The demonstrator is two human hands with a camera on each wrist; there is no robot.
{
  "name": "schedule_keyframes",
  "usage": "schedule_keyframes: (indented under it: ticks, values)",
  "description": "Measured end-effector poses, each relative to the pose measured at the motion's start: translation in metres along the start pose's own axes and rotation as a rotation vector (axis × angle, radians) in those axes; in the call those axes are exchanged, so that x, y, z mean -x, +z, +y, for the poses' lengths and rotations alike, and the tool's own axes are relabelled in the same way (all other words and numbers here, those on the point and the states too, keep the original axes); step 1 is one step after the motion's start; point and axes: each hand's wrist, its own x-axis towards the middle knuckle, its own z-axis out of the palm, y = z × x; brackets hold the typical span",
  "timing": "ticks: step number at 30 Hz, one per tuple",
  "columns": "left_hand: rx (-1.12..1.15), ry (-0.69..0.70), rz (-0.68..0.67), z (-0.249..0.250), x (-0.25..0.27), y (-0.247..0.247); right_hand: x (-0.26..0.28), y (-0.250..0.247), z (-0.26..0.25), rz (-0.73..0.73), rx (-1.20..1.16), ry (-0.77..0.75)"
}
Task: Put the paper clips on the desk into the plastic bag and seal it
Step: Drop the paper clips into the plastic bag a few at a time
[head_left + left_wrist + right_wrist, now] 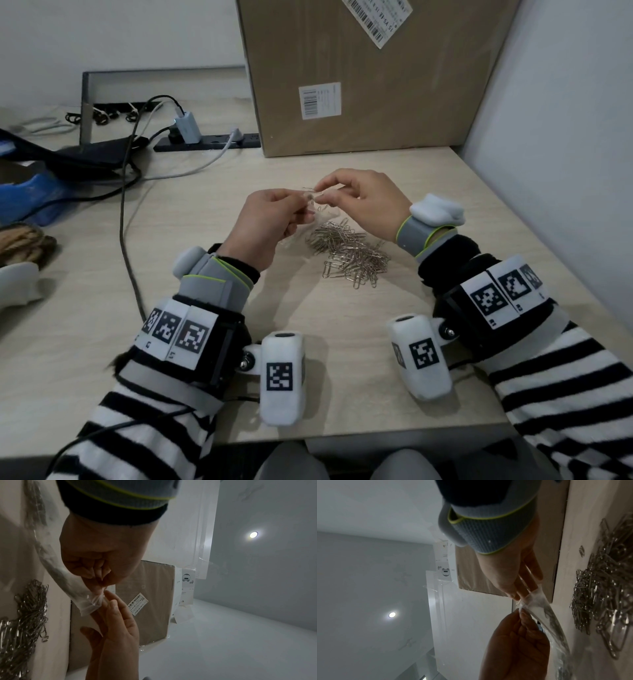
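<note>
A heap of silver paper clips [349, 255] lies on the desk [342, 359] under my hands, also seen in the wrist views as the clip heap [25, 622] and the clip heap [607, 595]. My left hand [301, 209] pinches the mouth of a small clear plastic bag [317, 214], lifted above the heap. This bag [89, 601] droops toward the desk, and dark clips show inside the bag [544, 609]. My right hand [320, 193] pinches a paper clip [309, 188] between thumb and forefinger at the bag's mouth.
A large cardboard box [370, 78] stands at the back of the desk. A power strip [205, 142] with a charger and cables [126, 205] lies back left, with dark and blue items [30, 198] at the left edge. A white wall [565, 137] closes the right side.
</note>
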Motion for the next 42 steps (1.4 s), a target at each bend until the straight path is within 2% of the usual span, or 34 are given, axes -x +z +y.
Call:
schedule_keyframes:
  ticks: [6, 9, 11, 12, 14, 16, 19, 22, 27, 29, 31, 33, 37, 42]
  values:
    - [0.013, 0.013, -0.008, 0.0, -0.001, -0.003, 0.003, -0.001, -0.001, -0.025, -0.066, -0.055]
    - [0.026, 0.013, 0.001, 0.001, -0.002, -0.004, 0.0, -0.003, 0.002, 0.101, -0.077, -0.036]
    - [0.033, 0.016, 0.0, 0.003, -0.002, -0.006, -0.004, -0.005, 0.007, 0.173, -0.029, 0.049]
    - [0.031, 0.017, -0.01, 0.003, -0.002, -0.007, -0.005, -0.005, 0.008, 0.137, -0.001, 0.116]
    - [0.018, 0.01, -0.044, 0.006, -0.001, -0.007, -0.005, -0.005, 0.007, -0.043, -0.015, 0.228]
    - [-0.009, -0.005, -0.087, 0.011, 0.001, -0.008, -0.006, -0.007, 0.001, -0.154, -0.06, 0.265]
    - [-0.077, 0.006, -0.1, 0.032, 0.003, -0.011, -0.017, -0.018, -0.016, -0.061, -0.079, 0.235]
    - [-0.144, 0.049, -0.038, 0.065, -0.002, -0.021, -0.03, -0.027, -0.042, 0.072, -0.106, 0.169]
    - [-0.31, 0.041, 0.05, 0.104, 0.0, -0.032, -0.046, -0.036, -0.075, 0.123, -0.05, 0.131]
    - [-0.301, 0.062, 0.064, 0.111, 0.002, -0.032, -0.046, -0.039, -0.084, 0.139, -0.067, 0.103]
    - [-0.278, 0.076, 0.057, 0.113, 0.004, -0.031, -0.042, -0.039, -0.09, 0.076, -0.051, 0.081]
    - [-0.232, 0.105, 0.078, 0.113, 0.006, -0.033, -0.036, -0.042, -0.094, 0.076, -0.041, 0.065]
    - [-0.138, 0.156, 0.135, 0.106, 0.003, -0.042, -0.026, -0.05, -0.074, 0.073, -0.062, 0.122]
    - [-0.09, 0.137, 0.18, 0.08, -0.002, -0.046, -0.011, -0.053, -0.01, 0.027, 0.034, 0.28]
